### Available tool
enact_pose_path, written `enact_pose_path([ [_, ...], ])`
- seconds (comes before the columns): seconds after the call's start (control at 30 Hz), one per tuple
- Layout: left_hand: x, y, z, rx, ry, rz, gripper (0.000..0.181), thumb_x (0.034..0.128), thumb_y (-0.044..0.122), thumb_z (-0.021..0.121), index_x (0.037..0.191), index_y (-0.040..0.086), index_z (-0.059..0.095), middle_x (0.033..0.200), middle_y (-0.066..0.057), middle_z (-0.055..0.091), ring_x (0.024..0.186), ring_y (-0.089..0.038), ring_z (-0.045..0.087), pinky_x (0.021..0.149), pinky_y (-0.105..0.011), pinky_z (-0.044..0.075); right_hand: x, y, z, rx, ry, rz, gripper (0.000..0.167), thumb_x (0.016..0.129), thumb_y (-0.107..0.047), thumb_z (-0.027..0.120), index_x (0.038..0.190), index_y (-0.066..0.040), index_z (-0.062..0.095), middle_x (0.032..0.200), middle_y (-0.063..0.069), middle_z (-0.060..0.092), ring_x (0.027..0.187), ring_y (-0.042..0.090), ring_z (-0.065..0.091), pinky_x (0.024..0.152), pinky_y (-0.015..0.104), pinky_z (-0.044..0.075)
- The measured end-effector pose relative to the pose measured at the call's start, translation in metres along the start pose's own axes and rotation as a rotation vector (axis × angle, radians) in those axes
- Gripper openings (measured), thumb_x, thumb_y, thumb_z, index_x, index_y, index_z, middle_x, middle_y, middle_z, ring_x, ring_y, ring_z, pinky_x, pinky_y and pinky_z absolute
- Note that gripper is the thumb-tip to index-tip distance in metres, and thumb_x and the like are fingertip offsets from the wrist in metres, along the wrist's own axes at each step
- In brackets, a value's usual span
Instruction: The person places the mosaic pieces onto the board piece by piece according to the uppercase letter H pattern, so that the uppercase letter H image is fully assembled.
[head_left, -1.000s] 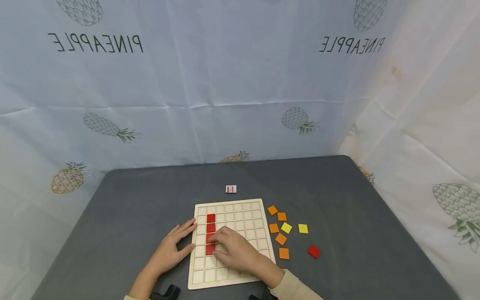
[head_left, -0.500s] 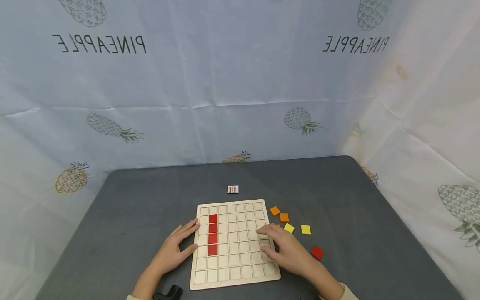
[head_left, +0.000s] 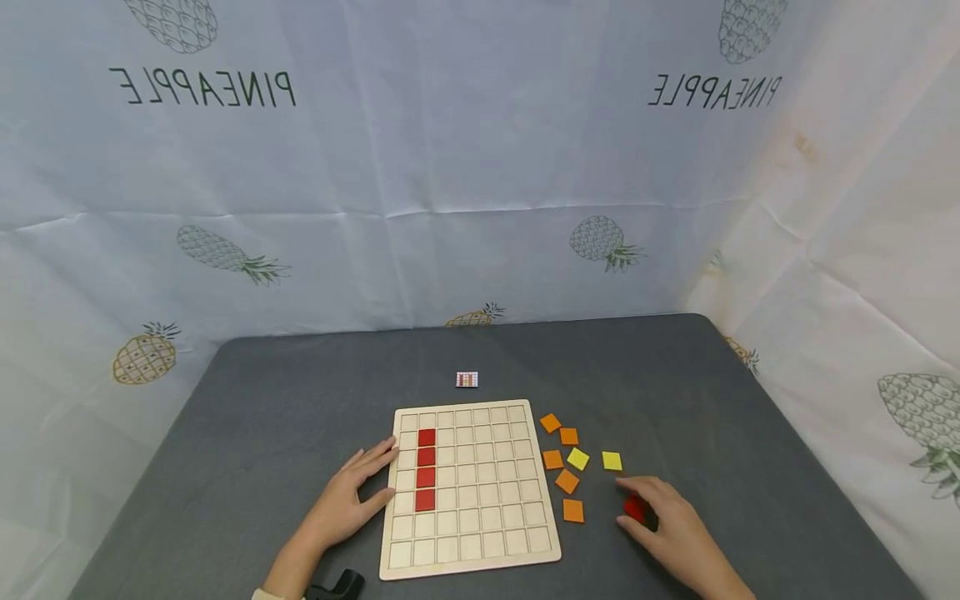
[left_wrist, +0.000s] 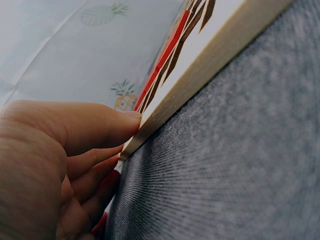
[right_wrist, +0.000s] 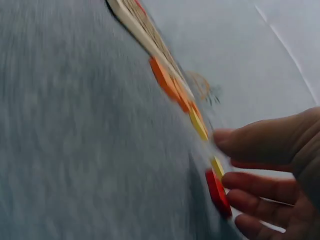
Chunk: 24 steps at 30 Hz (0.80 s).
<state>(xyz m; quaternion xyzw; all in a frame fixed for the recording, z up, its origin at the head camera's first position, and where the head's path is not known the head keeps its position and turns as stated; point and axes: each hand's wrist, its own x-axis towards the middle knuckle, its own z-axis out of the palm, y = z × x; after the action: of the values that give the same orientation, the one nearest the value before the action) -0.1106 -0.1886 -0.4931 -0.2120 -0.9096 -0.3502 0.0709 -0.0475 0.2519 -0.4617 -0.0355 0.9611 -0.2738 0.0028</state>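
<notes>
A pale wooden grid board (head_left: 480,521) lies on the table, with several red tiles (head_left: 426,457) in one column near its left side. My left hand (head_left: 343,502) rests against the board's left edge; in the left wrist view its thumb (left_wrist: 107,127) touches the edge, fingers extended. To the right of the board, my right hand (head_left: 672,527) is spread over a loose red tile (head_left: 634,507), thumb and fingers apart on either side of it. In the right wrist view a gap shows between thumb and fingers, near the red tile (right_wrist: 218,194); contact is hard to tell.
Several orange tiles (head_left: 573,511) and two yellow tiles (head_left: 612,461) lie between the board and my right hand. A small patterned card (head_left: 467,379) sits behind the board on the grey table (head_left: 300,400). A pineapple-print curtain (head_left: 480,167) hangs behind.
My right hand has left the red column, passed right over the board and orange tiles, and now hovers around the loose red tile. My left hand stays at the board's edge.
</notes>
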Motion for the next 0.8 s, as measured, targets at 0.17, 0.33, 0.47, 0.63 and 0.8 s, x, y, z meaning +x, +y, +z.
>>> enact_pose_path([
  [0.17,-0.0009,0.0004,-0.0011,-0.005,-0.015,-0.023,0.052,0.0847,0.029,0.07,0.132,0.009,0.058,0.142,-0.006,0.05,0.129,-0.032,0.047,0.114,-0.013,0.014,-0.0032,0.0064,-0.0015,-0.009,-0.038,0.049,0.047,0.072,-0.016,0.081,0.116,-0.014,0.066,0.104,-0.003,0.056,0.089,0.009,0.055,0.074,0.027,0.054],
  [0.33,0.0,0.0008,-0.0014,0.0,-0.02,-0.024,0.053,0.0845,0.03,0.07,0.132,0.011,0.058,0.143,-0.005,0.049,0.13,-0.031,0.047,0.114,-0.016,0.015,-0.004,0.0085,-0.0012,-0.006,-0.035,0.09,0.041,0.074,-0.015,0.08,0.112,-0.01,0.065,0.098,0.0,0.054,0.081,0.008,0.053,0.067,0.023,0.051],
  [0.47,0.0006,0.0017,-0.0018,0.007,-0.011,-0.014,0.052,0.0846,0.03,0.07,0.132,0.01,0.058,0.142,-0.006,0.05,0.129,-0.032,0.047,0.114,-0.019,0.017,-0.0025,0.0083,-0.0018,-0.018,-0.026,0.12,0.032,0.077,-0.014,0.077,0.106,-0.009,0.064,0.094,0.0,0.055,0.079,0.009,0.053,0.066,0.025,0.051],
  [0.63,0.0006,0.002,-0.0022,0.02,0.003,-0.001,0.051,0.0851,0.029,0.07,0.131,0.01,0.059,0.141,-0.008,0.051,0.128,-0.033,0.048,0.113,-0.03,0.022,-0.0021,0.0067,-0.0012,-0.048,-0.007,0.127,0.027,0.077,-0.012,0.076,0.103,-0.011,0.066,0.094,0.0,0.056,0.079,0.009,0.052,0.064,0.026,0.05],
  [0.8,0.0005,0.0001,-0.0006,-0.001,-0.008,-0.006,0.052,0.0845,0.029,0.07,0.132,0.01,0.058,0.142,-0.007,0.05,0.128,-0.033,0.048,0.113,-0.011,0.014,-0.0039,0.0066,0.0013,-0.064,0.056,0.077,0.028,0.077,-0.011,0.077,0.103,-0.015,0.068,0.094,-0.003,0.057,0.08,0.009,0.055,0.066,0.026,0.052],
])
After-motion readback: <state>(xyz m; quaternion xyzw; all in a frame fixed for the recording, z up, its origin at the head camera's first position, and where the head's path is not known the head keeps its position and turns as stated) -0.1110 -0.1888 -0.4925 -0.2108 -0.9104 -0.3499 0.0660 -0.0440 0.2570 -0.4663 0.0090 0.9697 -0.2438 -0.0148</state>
